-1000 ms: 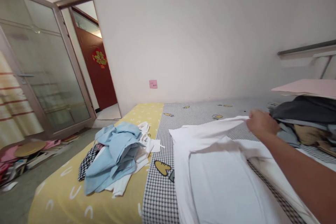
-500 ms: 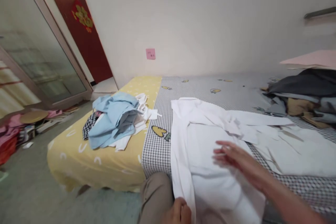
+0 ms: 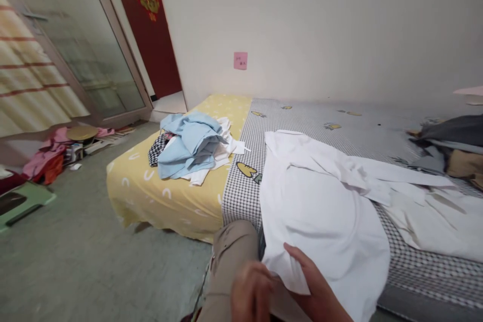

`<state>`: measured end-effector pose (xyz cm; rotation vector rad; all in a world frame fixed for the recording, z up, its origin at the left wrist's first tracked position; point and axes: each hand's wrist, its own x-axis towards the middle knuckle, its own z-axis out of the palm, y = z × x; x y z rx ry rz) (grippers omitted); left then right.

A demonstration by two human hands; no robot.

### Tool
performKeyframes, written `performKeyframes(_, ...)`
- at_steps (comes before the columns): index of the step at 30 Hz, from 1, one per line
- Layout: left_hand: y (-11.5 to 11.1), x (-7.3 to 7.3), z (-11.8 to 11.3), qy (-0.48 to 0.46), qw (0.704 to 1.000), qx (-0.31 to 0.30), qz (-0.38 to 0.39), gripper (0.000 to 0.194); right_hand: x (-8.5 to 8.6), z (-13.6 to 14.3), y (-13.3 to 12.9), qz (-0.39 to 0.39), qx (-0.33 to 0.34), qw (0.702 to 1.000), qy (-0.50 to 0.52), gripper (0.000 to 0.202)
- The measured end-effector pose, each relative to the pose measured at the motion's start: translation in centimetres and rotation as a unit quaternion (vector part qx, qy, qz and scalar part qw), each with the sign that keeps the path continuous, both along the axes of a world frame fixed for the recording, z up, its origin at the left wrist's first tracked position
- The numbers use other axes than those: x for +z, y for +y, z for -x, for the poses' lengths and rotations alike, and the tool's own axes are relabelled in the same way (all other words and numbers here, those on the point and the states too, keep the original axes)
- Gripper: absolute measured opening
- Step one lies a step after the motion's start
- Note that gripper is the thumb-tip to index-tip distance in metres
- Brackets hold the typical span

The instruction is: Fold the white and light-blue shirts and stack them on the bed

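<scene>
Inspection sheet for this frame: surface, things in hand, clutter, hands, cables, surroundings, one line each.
Surface: bed with a checked sheet; yellow sheet at its left end.
Things in hand: white garment spread flat on the checked sheet, its near hem hanging over the bed edge.
Clutter: light blue clothes pile on the yellow sheet; dark folded clothes at far right; more white cloth beside the garment.
Hands: right hand pinches the garment's near corner, thumb on top; left hand is next to it at the hem, its grip hidden.
Cables: nothing seen.
Surroundings: white wall with a pink note, red door, glass door, items heaped on the floor.
</scene>
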<state>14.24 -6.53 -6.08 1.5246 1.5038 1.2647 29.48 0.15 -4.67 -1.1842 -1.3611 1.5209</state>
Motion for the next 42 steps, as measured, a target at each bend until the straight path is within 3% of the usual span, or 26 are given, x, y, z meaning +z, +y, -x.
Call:
performKeyframes(2, 1.9, 2.0, 1.1, -0.187, 0.973, 0.118, 0.072, 0.042, 1.7, 0.4, 0.2, 0.156, -0.055, 0.982, 0.092, 0.035)
performKeyframes(4, 4.6, 3.2, 1.6, -0.392, 0.896, 0.115, 0.175, 0.033, 3.5, 0.8, 0.1, 0.31, -0.129, 0.922, 0.194, 0.018)
performKeyframes(5, 5.8, 3.3, 1.6, -0.468, 0.849, 0.088, 0.226, 0.034, 4.2, 1.1, 0.0, 0.354, -0.155, 0.893, 0.229, 0.017)
performKeyframes(7, 7.4, 2.7, 1.2, -0.565, 0.77, -0.006, 0.296, 0.043, 5.1, 1.6, -0.2, 0.383, -0.169, 0.87, 0.26, 0.019)
performKeyframes(9, 7.6, 1.6, 0.5, -0.598, 0.726, -0.115, 0.32, 0.053, 5.1, 2.0, -0.4, 0.392, -0.163, 0.865, 0.268, 0.021)
performKeyframes(11, 6.5, 0.5, 0.1, -0.598, 0.713, -0.187, 0.315, 0.057, 4.4, 2.2, -0.6, 0.385, -0.174, 0.867, 0.263, 0.024)
performKeyframes(13, 4.9, -0.4, 0.4, -0.57, 0.739, -0.177, 0.314, 0.061, 3.7, 2.3, -0.9, 0.356, -0.2, 0.877, 0.253, 0.031)
performKeyframes(16, 2.4, -1.4, 1.8, -0.529, 0.797, -0.062, 0.285, 0.064, 3.4, 2.6, -1.1, 0.299, -0.203, 0.902, 0.236, 0.038)
performKeyframes(18, 1.0, -2.0, 3.0, -0.503, 0.827, -0.021, 0.25, 0.057, 3.5, 3.0, -1.2, 0.282, -0.177, 0.915, 0.229, 0.039)
performKeyframes(21, -1.1, -2.8, 4.1, -0.448, 0.865, -0.035, 0.222, 0.054, 3.5, 3.7, -1.3, 0.295, -0.155, 0.917, 0.218, 0.04)
performKeyframes(24, -2.5, -3.0, 4.4, -0.411, 0.88, -0.044, 0.236, 0.061, 2.9, 3.9, -1.5, 0.307, -0.169, 0.914, 0.203, 0.039)
performKeyframes(27, -2.5, -2.4, 4.5, -0.365, 0.891, -0.045, 0.266, 0.076, 2.1, 3.5, -1.7, 0.309, -0.173, 0.916, 0.191, 0.045)
performKeyframes(30, -1.5, -1.3, 4.1, -0.288, 0.899, -0.095, 0.317, 0.085, 1.8, 2.9, -1.8, 0.299, -0.163, 0.921, 0.191, 0.061)
performKeyframes(33, -0.5, -0.2, 3.1, -0.136, 0.935, -0.14, 0.295, 0.044, 2.1, 2.4, -1.8, 0.272, -0.156, 0.929, 0.195, 0.07)
performKeyframes(35, -0.4, 0.6, 2.3, 0.008, 0.962, -0.103, 0.252, 0.013, 2.3, 2.2, -1.9, 0.257, -0.158, 0.934, 0.191, 0.071)
performKeyframes(36, -0.5, 1.0, 2.1, 0.076, 0.964, -0.07, 0.243, 0.007, 2.4, 2.2, -1.9, 0.252, -0.16, 0.936, 0.188, 0.071)
performKeyframes(39, -1.3, 2.4, 2.0, 0.21, 0.939, -0.011, 0.271, 0.011, 2.5, 2.1, -2.2, 0.249, -0.159, 0.938, 0.18, 0.072)
performKeyframes(42, -2.9, 2.7, 2.8, 0.26, 0.921, -0.021, 0.288, 0.019, 2.0, 2.4, -2.8, 0.263, -0.15, 0.935, 0.185, 0.07)
